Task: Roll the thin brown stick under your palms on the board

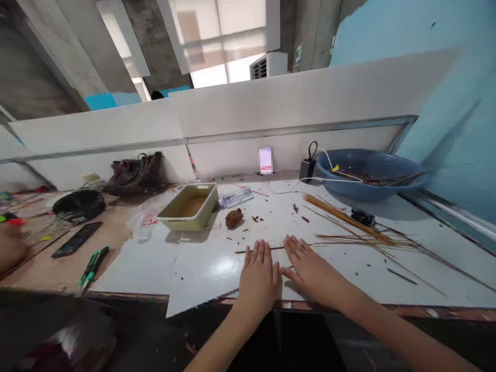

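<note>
1. Your left hand [258, 274] and right hand [313, 271] are down flat and open, fingers spread, sitting just beside each other.
2. Under your fingers, a thin brown stick [242, 251] runs across the white board [132, 268] on the tabletop.
3. Off to your right, a loose spread of sticks [349, 232] lies on the board, and there are more sticks in the blue basin [368, 175] at upper right.
4. Up ahead, a cream tray [189, 209] sits beside a brown lump [233, 217].
</note>
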`<state>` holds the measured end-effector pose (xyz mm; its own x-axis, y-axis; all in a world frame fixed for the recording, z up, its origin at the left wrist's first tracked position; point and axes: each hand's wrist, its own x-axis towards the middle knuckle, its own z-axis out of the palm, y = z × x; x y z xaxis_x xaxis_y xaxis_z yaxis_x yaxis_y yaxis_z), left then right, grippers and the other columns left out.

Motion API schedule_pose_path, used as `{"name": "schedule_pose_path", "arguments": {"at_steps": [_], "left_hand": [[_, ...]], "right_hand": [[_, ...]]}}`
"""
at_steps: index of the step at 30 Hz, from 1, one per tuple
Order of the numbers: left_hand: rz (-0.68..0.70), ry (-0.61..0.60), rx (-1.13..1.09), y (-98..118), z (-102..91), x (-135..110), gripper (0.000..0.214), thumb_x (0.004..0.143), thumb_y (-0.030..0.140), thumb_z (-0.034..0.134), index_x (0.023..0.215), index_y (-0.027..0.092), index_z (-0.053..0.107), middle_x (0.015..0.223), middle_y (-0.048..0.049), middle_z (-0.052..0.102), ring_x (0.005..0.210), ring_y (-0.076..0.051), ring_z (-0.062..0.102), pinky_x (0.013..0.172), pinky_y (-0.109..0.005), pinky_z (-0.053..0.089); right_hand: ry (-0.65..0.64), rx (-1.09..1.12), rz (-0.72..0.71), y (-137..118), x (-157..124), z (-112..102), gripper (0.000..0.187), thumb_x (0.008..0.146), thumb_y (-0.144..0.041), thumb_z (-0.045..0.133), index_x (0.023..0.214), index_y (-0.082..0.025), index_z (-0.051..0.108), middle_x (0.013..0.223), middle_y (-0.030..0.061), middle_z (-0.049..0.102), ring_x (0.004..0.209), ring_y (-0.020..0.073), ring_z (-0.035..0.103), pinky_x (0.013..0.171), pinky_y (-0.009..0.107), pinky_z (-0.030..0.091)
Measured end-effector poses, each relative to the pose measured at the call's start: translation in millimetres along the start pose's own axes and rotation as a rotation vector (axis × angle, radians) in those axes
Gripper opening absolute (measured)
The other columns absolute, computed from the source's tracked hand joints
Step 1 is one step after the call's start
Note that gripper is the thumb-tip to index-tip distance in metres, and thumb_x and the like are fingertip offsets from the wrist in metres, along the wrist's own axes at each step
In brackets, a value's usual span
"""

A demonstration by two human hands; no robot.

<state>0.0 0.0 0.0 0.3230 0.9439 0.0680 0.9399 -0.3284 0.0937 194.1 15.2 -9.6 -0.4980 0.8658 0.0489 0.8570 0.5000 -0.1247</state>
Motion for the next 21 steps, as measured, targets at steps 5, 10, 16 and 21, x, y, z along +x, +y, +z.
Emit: {"name": "schedule_pose_path", "arguments": {"at_steps": [5,10,16,21], "left_hand": [[0.086,0.111,-0.012,-18,15.4,-34,0.057,0.115,0.036,0.034,0.165,0.011,0.042,0.171,-0.0118,0.042,0.16,-0.026,0.041,0.134,-0.056,0.032],[0.005,0.096,0.009,-19,7.8,-9,0.055,0.114,0.035,0.036,0.161,0.009,0.049,0.168,-0.0157,0.048,0.159,-0.029,0.042,0.134,-0.057,0.031],[0.054,0.112,0.025,-22,9.1,-30,0.057,0.112,0.033,0.039,0.163,0.009,0.045,0.169,-0.0156,0.047,0.159,-0.029,0.042,0.133,-0.057,0.033],[0.099,0.098,0.035,-24,6.6,-42,0.057,0.113,0.036,0.037,0.162,0.009,0.047,0.168,-0.0166,0.047,0.158,-0.028,0.045,0.132,-0.056,0.036]], "right_hand": [[0.137,0.004,-0.045,1,-34,31,0.087,0.109,-0.068,0.037,0.168,-0.004,0.036,0.173,0.0244,0.03,0.16,0.0364,0.036,0.129,0.053,0.039],[0.088,0.0,-0.012,10,-6,21,0.085,0.111,-0.066,0.033,0.166,-0.001,0.039,0.171,0.0267,0.033,0.16,0.0362,0.035,0.131,0.054,0.034],[0.159,-0.018,-0.016,5,-27,35,0.085,0.111,-0.064,0.036,0.17,-0.004,0.03,0.174,0.025,0.029,0.161,0.0364,0.034,0.129,0.054,0.038],[0.184,-0.027,-0.031,5,-41,40,0.086,0.11,-0.064,0.038,0.173,-0.008,0.02,0.174,0.0227,0.029,0.16,0.0364,0.036,0.127,0.055,0.042]]}}
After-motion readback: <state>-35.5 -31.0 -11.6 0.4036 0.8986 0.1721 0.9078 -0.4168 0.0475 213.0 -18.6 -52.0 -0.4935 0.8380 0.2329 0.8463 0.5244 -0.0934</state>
